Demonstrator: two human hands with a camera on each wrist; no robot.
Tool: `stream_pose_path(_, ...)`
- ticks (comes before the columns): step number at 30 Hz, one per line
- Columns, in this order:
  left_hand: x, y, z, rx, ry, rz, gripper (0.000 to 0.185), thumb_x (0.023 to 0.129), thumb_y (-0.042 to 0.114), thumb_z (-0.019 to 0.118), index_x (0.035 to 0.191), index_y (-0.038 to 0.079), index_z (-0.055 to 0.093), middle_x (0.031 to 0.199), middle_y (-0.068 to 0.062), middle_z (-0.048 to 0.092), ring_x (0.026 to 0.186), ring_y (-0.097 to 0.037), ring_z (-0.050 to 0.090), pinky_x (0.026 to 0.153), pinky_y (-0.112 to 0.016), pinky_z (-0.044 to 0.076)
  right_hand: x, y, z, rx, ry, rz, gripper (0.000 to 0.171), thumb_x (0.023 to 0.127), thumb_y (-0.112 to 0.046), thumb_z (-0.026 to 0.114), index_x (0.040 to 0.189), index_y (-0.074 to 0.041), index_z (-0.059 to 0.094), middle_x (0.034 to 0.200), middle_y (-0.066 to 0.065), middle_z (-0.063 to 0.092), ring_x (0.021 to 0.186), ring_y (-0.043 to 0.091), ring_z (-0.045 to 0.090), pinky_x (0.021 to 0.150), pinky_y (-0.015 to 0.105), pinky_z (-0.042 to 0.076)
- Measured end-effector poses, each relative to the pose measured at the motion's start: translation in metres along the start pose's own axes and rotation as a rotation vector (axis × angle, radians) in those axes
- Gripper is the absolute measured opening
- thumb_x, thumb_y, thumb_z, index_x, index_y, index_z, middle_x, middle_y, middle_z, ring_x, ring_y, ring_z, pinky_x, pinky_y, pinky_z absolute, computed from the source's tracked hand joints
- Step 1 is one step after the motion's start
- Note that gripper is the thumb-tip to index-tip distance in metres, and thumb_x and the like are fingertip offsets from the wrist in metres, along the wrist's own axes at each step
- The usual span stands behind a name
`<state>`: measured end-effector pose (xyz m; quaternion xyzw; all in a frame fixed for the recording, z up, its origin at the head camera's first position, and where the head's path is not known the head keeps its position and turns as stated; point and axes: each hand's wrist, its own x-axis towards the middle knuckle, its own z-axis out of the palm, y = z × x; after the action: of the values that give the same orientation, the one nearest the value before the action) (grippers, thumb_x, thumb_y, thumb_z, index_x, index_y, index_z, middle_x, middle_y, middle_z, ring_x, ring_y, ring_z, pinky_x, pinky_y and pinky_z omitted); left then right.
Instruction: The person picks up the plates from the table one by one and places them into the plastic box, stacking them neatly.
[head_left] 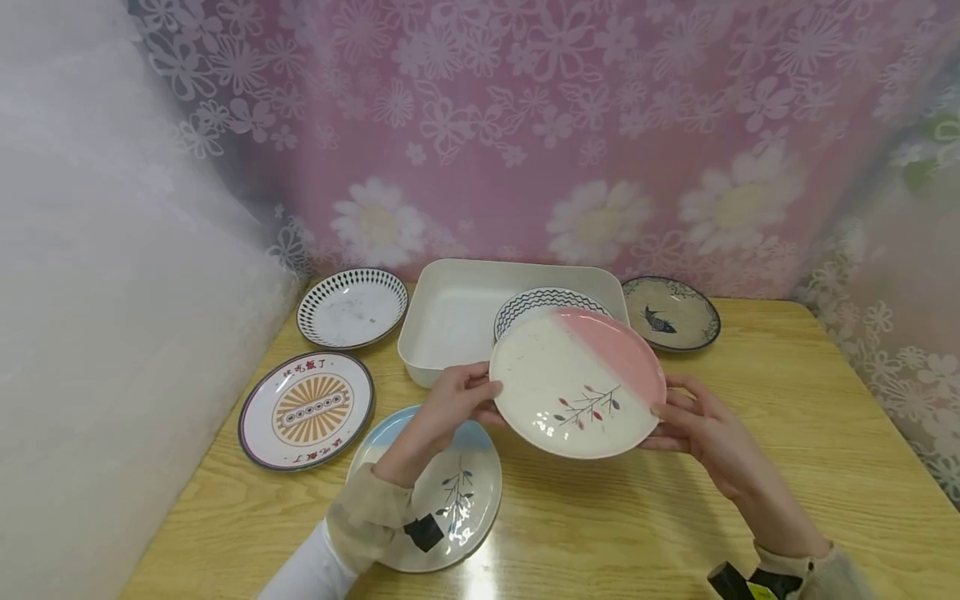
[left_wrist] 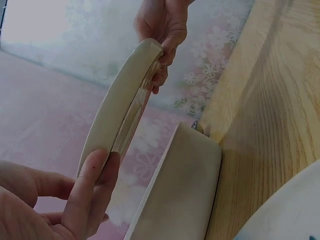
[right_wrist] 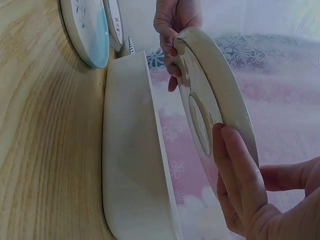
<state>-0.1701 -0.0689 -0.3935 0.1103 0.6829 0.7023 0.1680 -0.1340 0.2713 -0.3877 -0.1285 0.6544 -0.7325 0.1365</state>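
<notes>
Both hands hold a cream and pink plate [head_left: 558, 375] with a twig design, raised over the table and tilted. My left hand [head_left: 453, 402] pinches its left rim, thumb on top and fingers beneath. At the opposite rim, my right hand [head_left: 701, 425] grips in the same way. Each wrist view shows the pale underside of the plate [right_wrist: 227, 85] and fingers spread under it. Behind the plate stands a white rectangular bin [head_left: 422, 367]. A plate with a wavy dark rim [head_left: 517, 308] leans inside the bin, partly hidden by the held plate.
A blue and cream plate [head_left: 480, 508] lies below my left forearm. Further left are a plate with an orange sunburst [head_left: 311, 408] and a plate with a black diamond rim [head_left: 352, 308]. A fish-patterned plate [head_left: 682, 321] sits right of the bin. A floral curtain [head_left: 480, 167] hangs behind.
</notes>
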Motion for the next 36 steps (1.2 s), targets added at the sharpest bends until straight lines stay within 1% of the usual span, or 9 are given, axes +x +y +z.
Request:
stream_pose_path(4,0.002,0.002,-0.001,-0.035,0.045,-0.008,0.040,0.101,0.002,0.051,0.140,-0.008,0.053,0.101,-0.023,0.073,0.069,-0.010,0.071,0.074,-0.029,0.063,0.005,-0.003,0.001,-0.014,-0.009,-0.028,0.029,0.107,-0.001,0.042,0.135,-0.007,0.041,0.118,-0.005,0.071,0.095,0.019,0.074,0.079,0.036,0.063)
stream_pose_path(5,0.003,0.002,-0.001,-0.042,0.057,-0.009,0.040,0.101,0.002,0.052,0.140,-0.008,0.054,0.100,-0.022,0.073,0.069,-0.010,0.071,0.072,-0.028,0.063,0.006,-0.004,0.001,-0.015,-0.010,-0.034,0.029,0.107,-0.001,0.042,0.136,-0.007,0.041,0.119,-0.005,0.071,0.095,0.019,0.074,0.079,0.035,0.063)
stream_pose_path(9,0.005,0.003,-0.002,-0.066,0.093,-0.005,0.040,0.100,0.002,0.053,0.138,-0.008,0.055,0.098,-0.021,0.074,0.069,-0.011,0.071,0.070,-0.027,0.063,0.011,-0.007,0.001,-0.020,-0.007,-0.039,0.030,0.107,-0.002,0.043,0.136,-0.008,0.042,0.118,-0.005,0.071,0.096,0.018,0.074,0.080,0.034,0.063)
stream_pose_path(17,0.016,0.006,-0.006,-0.120,0.129,0.039,0.038,0.099,0.002,0.055,0.136,-0.008,0.058,0.098,-0.018,0.075,0.070,-0.013,0.073,0.069,-0.030,0.063,0.023,-0.015,0.002,-0.047,0.022,-0.044,0.032,0.107,-0.005,0.046,0.138,-0.008,0.042,0.114,-0.003,0.072,0.092,0.018,0.074,0.080,0.033,0.063)
stream_pose_path(20,0.022,0.010,-0.007,-0.130,0.138,0.050,0.038,0.100,0.001,0.055,0.136,-0.006,0.058,0.101,-0.019,0.074,0.072,-0.014,0.073,0.069,-0.029,0.063,0.028,-0.020,0.001,-0.070,0.046,-0.059,0.038,0.107,-0.006,0.047,0.144,-0.003,0.038,0.114,-0.004,0.071,0.092,0.017,0.074,0.080,0.033,0.063)
stream_pose_path(24,0.031,0.018,-0.008,-0.140,0.167,0.059,0.037,0.100,0.001,0.056,0.136,-0.007,0.059,0.104,-0.021,0.073,0.070,-0.014,0.073,0.069,-0.028,0.063,0.035,-0.027,0.001,-0.093,0.079,-0.058,0.054,0.108,-0.012,0.047,0.152,0.009,0.024,0.115,-0.006,0.069,0.092,0.015,0.073,0.080,0.032,0.063)
stream_pose_path(27,0.038,0.024,-0.008,-0.143,0.191,0.075,0.037,0.099,0.001,0.057,0.136,-0.007,0.058,0.108,-0.025,0.071,0.069,-0.013,0.072,0.068,-0.027,0.063,0.040,-0.031,0.000,-0.090,0.101,-0.052,0.062,0.109,-0.019,0.046,0.156,0.011,0.017,0.117,-0.006,0.066,0.093,0.014,0.073,0.079,0.034,0.063)
stream_pose_path(32,0.050,0.034,-0.007,-0.168,0.216,0.067,0.039,0.100,0.001,0.056,0.138,-0.007,0.057,0.115,-0.029,0.068,0.068,-0.012,0.072,0.066,-0.024,0.062,0.044,-0.033,-0.003,-0.120,0.148,-0.042,0.066,0.109,-0.031,0.045,0.158,0.005,0.021,0.120,-0.010,0.064,0.099,0.009,0.070,0.078,0.035,0.063)
stream_pose_path(36,0.060,0.036,-0.008,-0.206,0.250,0.041,0.038,0.100,0.000,0.057,0.137,-0.007,0.058,0.110,-0.025,0.069,0.067,-0.012,0.071,0.066,-0.024,0.062,0.046,-0.033,-0.007,-0.180,0.168,-0.069,0.063,0.109,-0.034,0.045,0.160,-0.003,0.024,0.125,-0.011,0.060,0.105,0.005,0.067,0.081,0.029,0.062)
